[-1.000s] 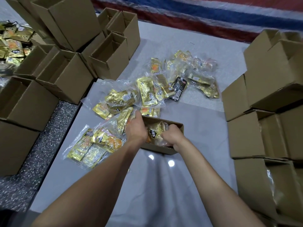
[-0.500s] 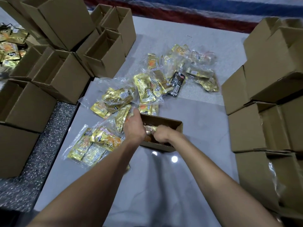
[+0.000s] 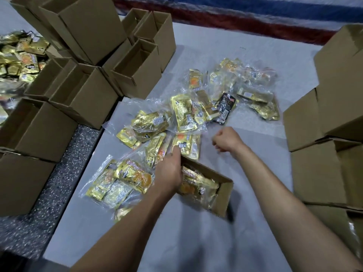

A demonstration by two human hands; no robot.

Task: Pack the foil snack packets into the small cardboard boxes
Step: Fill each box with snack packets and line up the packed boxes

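A small open cardboard box (image 3: 223, 195) lies on the white sheet in front of me, with gold foil packets (image 3: 198, 185) in clear wrap inside it. My left hand (image 3: 169, 171) grips the box's left end, thumb on the rim. My right hand (image 3: 227, 139) hovers above and beyond the box, fingers curled into a loose fist with nothing visible in it. Loose gold snack packets (image 3: 182, 112) in clear bags lie scattered beyond the box, one black packet (image 3: 225, 107) among them. More bagged packets (image 3: 119, 181) lie just left of my left hand.
Open empty cardboard boxes (image 3: 84, 95) are stacked at the left and back left. Stacked boxes (image 3: 334, 107) stand along the right edge. Another heap of gold packets (image 3: 17, 57) sits far left. Speckled floor (image 3: 64, 173) shows left of the white sheet (image 3: 196, 232).
My right hand has come out of the box and risen up and to the right, closed. The box has turned and slid toward me. My left hand stays on its left end.
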